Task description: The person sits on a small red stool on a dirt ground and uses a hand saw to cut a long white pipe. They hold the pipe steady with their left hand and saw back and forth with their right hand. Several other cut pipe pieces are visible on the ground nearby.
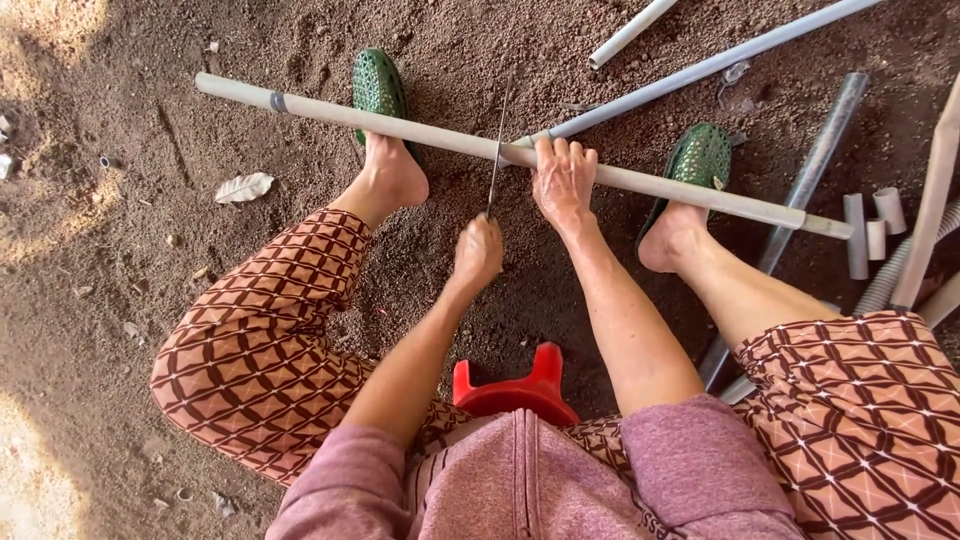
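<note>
A long pale plastic pipe [400, 128] lies across both of my feet, which wear green perforated sandals [378, 88]. My right hand [563, 178] presses down on the pipe near its middle, fingers curled over it. My left hand [478, 253] is closed around the handle of a thin saw blade [498, 135], which stands across the pipe just left of my right hand. I sit on a low red stool [515, 392], with my knees spread in patterned brown trousers.
Bare dirt ground lies all around. More grey and white pipes [700, 68] lie at the upper right, with several short cut pipe pieces [872, 228] and a corrugated hose at the right edge. A dry leaf [243, 187] rests at left.
</note>
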